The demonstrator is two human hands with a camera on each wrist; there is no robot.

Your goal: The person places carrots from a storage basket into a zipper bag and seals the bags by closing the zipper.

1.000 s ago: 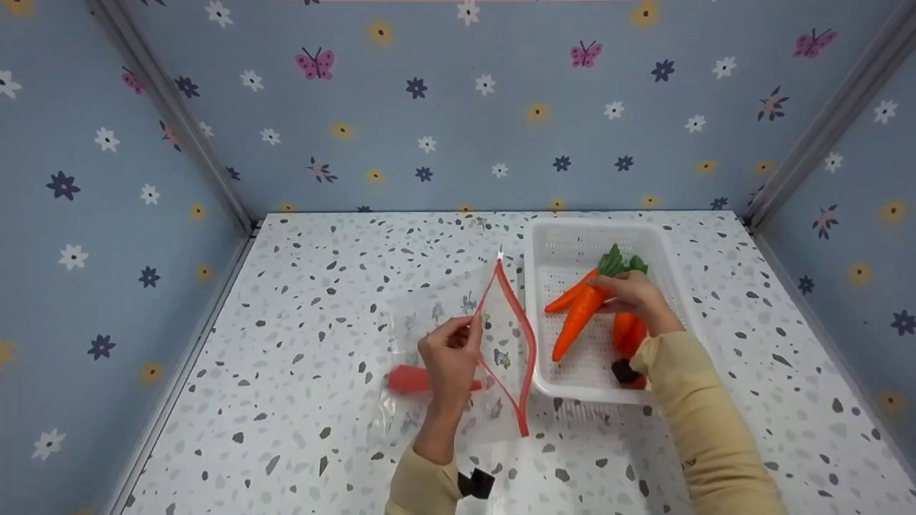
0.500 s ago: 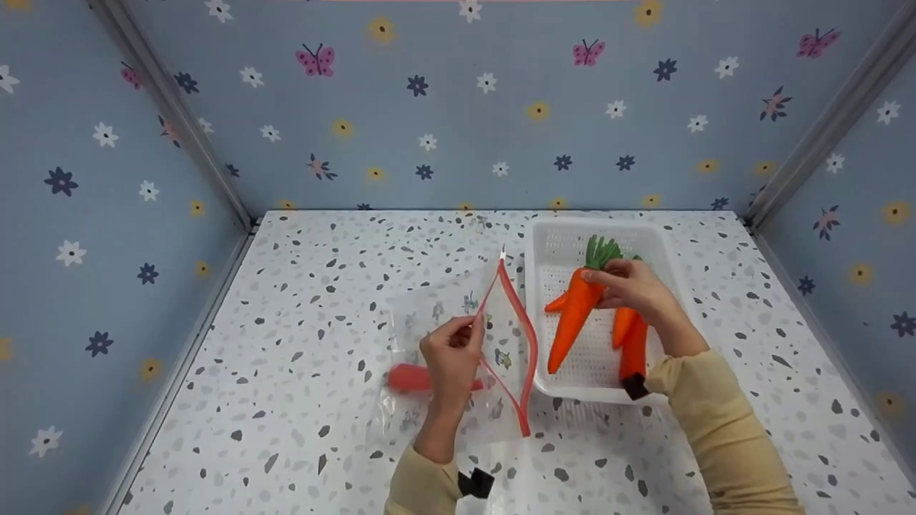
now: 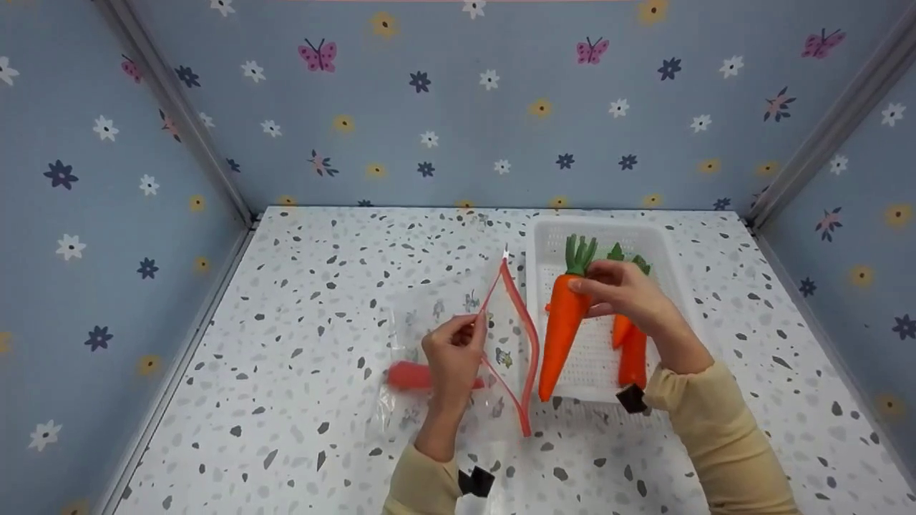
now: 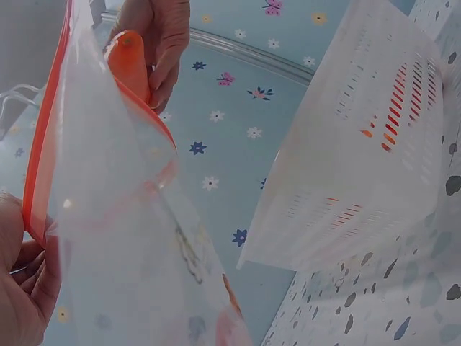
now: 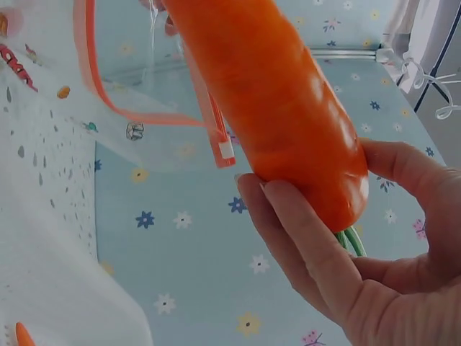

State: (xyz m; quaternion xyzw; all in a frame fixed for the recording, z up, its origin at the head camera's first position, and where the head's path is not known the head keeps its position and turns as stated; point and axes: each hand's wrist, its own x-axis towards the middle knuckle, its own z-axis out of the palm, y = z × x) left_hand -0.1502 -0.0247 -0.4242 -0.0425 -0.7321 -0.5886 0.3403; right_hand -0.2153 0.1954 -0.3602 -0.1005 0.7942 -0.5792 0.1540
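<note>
My right hand [image 3: 621, 292] grips a big orange carrot [image 3: 562, 322] with a green top near its upper end and holds it above the left edge of the white basket [image 3: 544, 243], tip pointing down. In the right wrist view the carrot [image 5: 277, 108] fills the frame beside the bag's red zip edge [image 5: 209, 119]. My left hand [image 3: 452, 357] pinches the near lip of a clear zip bag [image 3: 501, 343] and holds its mouth open toward the basket. A red item [image 3: 409, 377] lies inside the bag. More carrots [image 3: 631, 347] lie in the basket.
The speckled white table [image 3: 322, 286] is boxed in by blue flowered walls on three sides. The left wrist view shows the perforated side of the basket [image 4: 360, 151] close to the bag [image 4: 122, 238]. Black wrist straps sit on both sleeves.
My right hand has lifted the big carrot out of the basket and carried it left toward the bag's open mouth, turning it more upright. The left hand keeps the bag open in the same place.
</note>
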